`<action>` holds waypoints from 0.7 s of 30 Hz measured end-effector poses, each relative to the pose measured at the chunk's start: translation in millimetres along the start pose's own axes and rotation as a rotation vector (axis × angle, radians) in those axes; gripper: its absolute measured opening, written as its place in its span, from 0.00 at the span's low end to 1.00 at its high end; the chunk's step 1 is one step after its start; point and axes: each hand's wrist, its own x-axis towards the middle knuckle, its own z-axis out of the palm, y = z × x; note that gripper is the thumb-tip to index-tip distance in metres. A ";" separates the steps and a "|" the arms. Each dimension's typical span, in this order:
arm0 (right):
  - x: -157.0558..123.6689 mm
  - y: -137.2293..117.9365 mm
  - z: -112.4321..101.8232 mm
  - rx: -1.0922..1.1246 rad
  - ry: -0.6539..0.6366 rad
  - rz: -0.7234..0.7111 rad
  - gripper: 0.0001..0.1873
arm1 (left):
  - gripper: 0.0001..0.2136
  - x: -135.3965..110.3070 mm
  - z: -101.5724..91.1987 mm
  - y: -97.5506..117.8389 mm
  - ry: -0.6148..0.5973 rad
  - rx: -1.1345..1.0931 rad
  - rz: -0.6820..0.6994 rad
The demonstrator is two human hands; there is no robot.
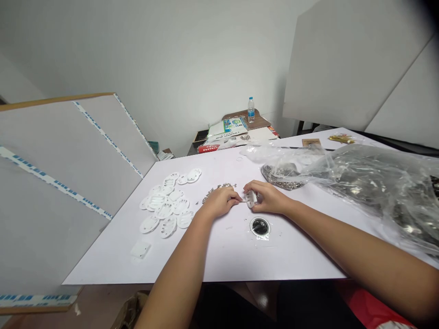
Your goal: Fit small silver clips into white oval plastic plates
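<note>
My right hand [267,196] grips a small white plastic piece [251,199] above the table, thumb below and fingers over its top. Close beside it, my left hand [221,202] is closed in a pinch on a thin, metallic-looking piece [243,201] that reaches toward the white piece; its exact kind is too small to tell. Partly hidden behind my left hand lies a heap of small shiny metal parts [224,185]. Just below my right hand is a round black disc with a pale rim [260,226], on clear film.
Many white plastic pieces [164,209] lie at the left, with a white block [140,249] nearer the edge. Clear bags [363,173] of metal parts spread over the right. Behind are a water bottle [251,110], a cardboard piece [311,142] and leaning panels [68,160].
</note>
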 end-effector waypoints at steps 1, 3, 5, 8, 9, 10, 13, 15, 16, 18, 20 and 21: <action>0.2 -0.2 -0.2 0.001 0.000 -0.001 0.25 | 0.10 0.1 0.1 0.0 0.000 -0.004 -0.002; 0.5 -0.7 -0.6 0.007 0.001 -0.003 0.25 | 0.10 0.3 0.4 0.4 0.001 -0.004 -0.004; 0.7 -1.1 -0.7 0.017 0.003 -0.001 0.25 | 0.11 0.7 0.9 1.5 0.004 0.009 -0.006; 0.6 -1.8 -0.4 0.033 0.008 0.010 0.24 | 0.10 1.1 2.1 4.3 0.005 0.034 -0.029; 0.6 -2.1 -0.3 0.036 0.011 0.014 0.24 | 0.10 1.1 2.4 5.6 0.005 0.042 -0.045; 0.6 -2.3 -0.2 0.037 0.012 0.017 0.23 | 0.09 1.0 2.7 6.9 0.006 0.051 -0.061; 0.8 -3.1 0.1 0.041 0.010 0.034 0.21 | 0.09 0.3 2.7 11.6 0.009 0.079 -0.100; 1.0 -3.4 0.3 0.041 0.012 0.041 0.21 | 0.09 0.1 2.3 14.5 0.008 0.092 -0.109; 1.0 -3.5 0.4 0.040 0.015 0.042 0.20 | 0.09 0.2 2.1 15.7 0.008 0.098 -0.110; 1.1 -3.6 0.5 0.035 0.018 0.039 0.20 | 0.09 0.7 2.3 17.4 0.009 0.107 -0.110; 1.2 -3.7 0.6 0.031 0.020 0.040 0.20 | 0.09 1.5 2.9 18.1 0.012 0.116 -0.106; 1.2 -3.8 0.7 0.031 0.021 0.042 0.20 | 0.09 1.9 3.2 18.2 0.012 0.117 -0.105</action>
